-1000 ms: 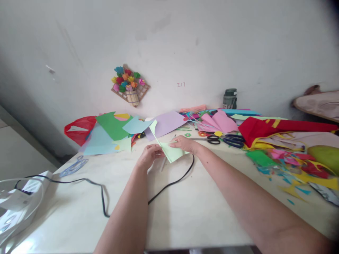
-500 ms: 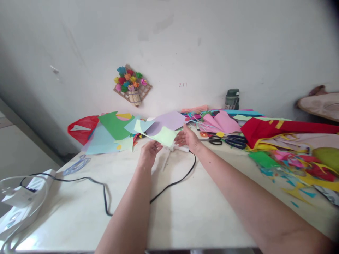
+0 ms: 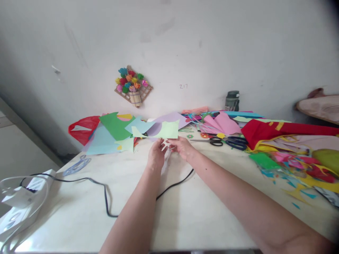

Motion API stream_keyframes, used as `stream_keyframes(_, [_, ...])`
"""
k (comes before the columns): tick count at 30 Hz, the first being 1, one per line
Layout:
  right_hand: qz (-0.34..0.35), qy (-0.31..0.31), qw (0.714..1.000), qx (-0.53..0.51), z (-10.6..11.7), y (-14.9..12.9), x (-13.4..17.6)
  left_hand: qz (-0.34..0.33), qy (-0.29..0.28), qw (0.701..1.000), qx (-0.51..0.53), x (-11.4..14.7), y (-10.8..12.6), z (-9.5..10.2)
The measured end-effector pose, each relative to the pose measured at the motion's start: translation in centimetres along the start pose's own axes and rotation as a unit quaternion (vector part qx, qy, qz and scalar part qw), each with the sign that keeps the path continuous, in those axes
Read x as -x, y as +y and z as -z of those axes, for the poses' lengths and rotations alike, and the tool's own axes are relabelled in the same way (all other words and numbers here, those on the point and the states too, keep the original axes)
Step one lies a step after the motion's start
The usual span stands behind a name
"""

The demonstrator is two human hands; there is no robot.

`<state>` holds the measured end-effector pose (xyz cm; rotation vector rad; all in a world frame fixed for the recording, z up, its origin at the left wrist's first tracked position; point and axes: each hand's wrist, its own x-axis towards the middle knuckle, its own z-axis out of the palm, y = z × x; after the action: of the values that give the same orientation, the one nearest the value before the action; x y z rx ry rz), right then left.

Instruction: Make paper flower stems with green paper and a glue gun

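Observation:
A cut piece of pale green paper (image 3: 170, 129) with a curved notch is held up in front of me at mid-table. My left hand (image 3: 157, 152) has its fingers closed at the paper's lower edge. At the lower right edge of the same paper, my right hand (image 3: 181, 146) pinches it, its other fingers curled. Between and below the hands shows a whitish rod-like thing (image 3: 166, 158), mostly hidden by the fingers. Just behind the paper lie a lilac sheet (image 3: 173, 119) and a light blue sheet (image 3: 136, 124).
Scissors (image 3: 215, 141) and dark-handled scissors (image 3: 235, 143) lie right of my hands. A black cord (image 3: 97, 182) crosses the table from the power strip (image 3: 42, 181). Red cloth (image 3: 261, 132) and paper scraps (image 3: 299, 169) lie far right. A bottle (image 3: 232, 100) stands by the wall.
The pale green paper has turned more level and upright. My right hand has come in from beside it to its lower edge, and my left hand has shifted slightly right.

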<state>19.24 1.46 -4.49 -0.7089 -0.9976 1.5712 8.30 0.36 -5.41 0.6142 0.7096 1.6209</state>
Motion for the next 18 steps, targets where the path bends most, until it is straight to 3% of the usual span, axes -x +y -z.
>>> stream_keyframes(6, [0.029, 0.062, 0.997, -0.030, -0.9, 0.8, 0.2, 0.001, -0.076, 0.997, -0.008, 0.0, -0.9, 0.1])
stream_keyframes(13, [0.048, 0.130, 0.990, -0.029, -1.1, 0.5, 0.2, 0.007, -0.123, 0.992, -0.038, 0.5, -1.1, -0.3])
stream_keyframes(15, [0.053, 0.133, 0.990, -0.014, -0.8, 0.4, 0.1, 0.010, -0.121, 0.992, -0.044, 0.6, -0.9, -0.3])
stream_keyframes(18, [0.052, 0.142, 0.988, 0.018, -0.5, 0.3, -0.1, -0.001, -0.066, 0.997, -0.031, 0.4, -0.6, -0.1])
